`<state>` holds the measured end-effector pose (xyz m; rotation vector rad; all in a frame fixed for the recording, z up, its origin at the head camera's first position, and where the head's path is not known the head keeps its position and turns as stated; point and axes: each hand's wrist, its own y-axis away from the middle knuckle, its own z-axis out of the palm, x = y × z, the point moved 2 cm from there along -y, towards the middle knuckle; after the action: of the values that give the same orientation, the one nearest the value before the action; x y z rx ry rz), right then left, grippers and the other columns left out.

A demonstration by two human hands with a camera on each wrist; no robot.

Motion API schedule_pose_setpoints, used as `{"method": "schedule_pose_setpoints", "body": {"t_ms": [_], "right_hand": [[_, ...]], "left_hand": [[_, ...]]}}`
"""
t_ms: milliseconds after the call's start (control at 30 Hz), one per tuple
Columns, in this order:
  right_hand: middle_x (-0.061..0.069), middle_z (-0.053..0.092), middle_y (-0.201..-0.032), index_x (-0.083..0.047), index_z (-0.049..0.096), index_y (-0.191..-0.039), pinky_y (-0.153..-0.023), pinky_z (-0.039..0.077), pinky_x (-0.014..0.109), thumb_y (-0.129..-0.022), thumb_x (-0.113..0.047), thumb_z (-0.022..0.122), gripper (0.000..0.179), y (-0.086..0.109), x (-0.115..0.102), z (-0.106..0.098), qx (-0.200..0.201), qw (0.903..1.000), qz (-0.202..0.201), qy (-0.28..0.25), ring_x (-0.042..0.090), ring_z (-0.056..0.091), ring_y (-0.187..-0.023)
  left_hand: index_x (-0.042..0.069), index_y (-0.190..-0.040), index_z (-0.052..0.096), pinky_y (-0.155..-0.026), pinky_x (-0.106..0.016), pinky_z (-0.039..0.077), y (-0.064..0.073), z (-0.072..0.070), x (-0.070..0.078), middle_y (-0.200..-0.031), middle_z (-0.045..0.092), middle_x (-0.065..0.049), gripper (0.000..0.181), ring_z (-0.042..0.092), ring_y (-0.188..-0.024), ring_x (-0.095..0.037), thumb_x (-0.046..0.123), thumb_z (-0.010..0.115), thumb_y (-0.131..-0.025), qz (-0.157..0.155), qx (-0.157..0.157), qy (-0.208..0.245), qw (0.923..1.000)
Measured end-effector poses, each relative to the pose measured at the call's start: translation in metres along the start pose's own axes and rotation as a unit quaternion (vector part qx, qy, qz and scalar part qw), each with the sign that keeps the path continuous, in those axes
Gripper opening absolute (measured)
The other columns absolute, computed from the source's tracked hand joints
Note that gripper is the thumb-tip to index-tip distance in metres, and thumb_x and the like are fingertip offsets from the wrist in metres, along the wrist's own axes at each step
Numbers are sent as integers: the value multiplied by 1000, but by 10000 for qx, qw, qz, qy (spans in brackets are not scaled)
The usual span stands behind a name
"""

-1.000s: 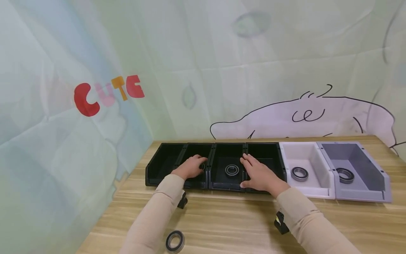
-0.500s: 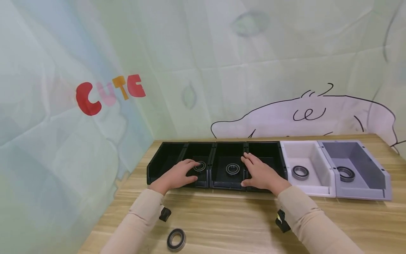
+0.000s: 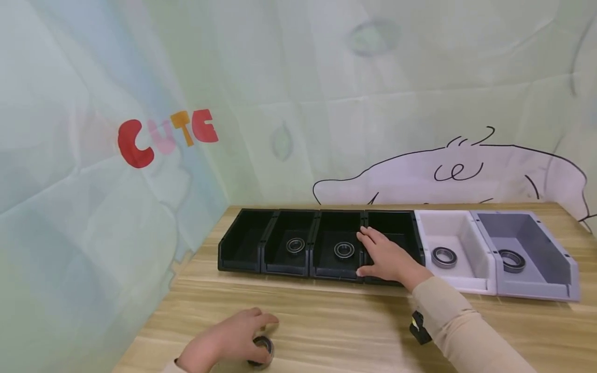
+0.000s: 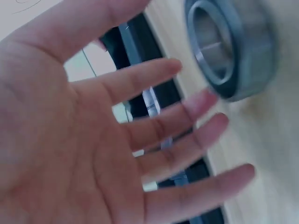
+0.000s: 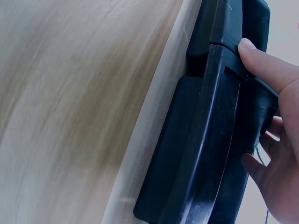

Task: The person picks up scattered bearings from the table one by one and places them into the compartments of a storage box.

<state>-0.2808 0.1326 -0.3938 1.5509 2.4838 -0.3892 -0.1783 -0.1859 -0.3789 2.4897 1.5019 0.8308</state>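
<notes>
A ball bearing (image 3: 269, 344), a metal ring with a dark seal, is on the wooden table near the front. My left hand (image 3: 226, 339) reaches over it, thumb across the near side. In the left wrist view the fingers are spread and the bearing (image 4: 254, 53) is right by the fingertips, not gripped. My right hand (image 3: 389, 259) rests on the black bins, fingers over the divider between the third and fourth from the left. Its thumb (image 5: 254, 53) touches the front rim of a black bin (image 5: 205, 135) in the right wrist view.
Several black bins stand in a row at the back, with a white bin (image 3: 459, 284) and a grey bin (image 3: 536, 291) to the right. Bearings lie in the second black bin (image 3: 284, 268), the third black bin (image 3: 333, 272), the white one and the grey one. A printed cloth (image 3: 261, 155) hangs behind.
My left hand has left the second black bin, where a bearing now lies, and has come back and down to the bearing on the table. The right hand stays on the bins.
</notes>
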Motion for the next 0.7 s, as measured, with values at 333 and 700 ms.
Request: {"method": "schedule_pose_setpoints", "body": {"t_ms": [333,700], "right_hand": [[15,25,-150,-3,33,-142,-107,30,50,-76,-39,73,85,2,0,3,-7,9999,59,-163,34,21,-139],[15,21,-152,-4,30,-143,-108,28,50,-76,-39,72,86,1,1,2,-67,9996,78,-268,35,18,-140]], "left_hand": [[21,-124,52,-63,-25,37,12,23,-6,-97,39,3,65,34,-84,-15,50,73,-70,-295,37,158,9994],[28,-97,54,-60,-25,36,2,32,-1,-91,38,1,35,34,-79,-19,30,77,-71,-82,327,305,9990]]}}
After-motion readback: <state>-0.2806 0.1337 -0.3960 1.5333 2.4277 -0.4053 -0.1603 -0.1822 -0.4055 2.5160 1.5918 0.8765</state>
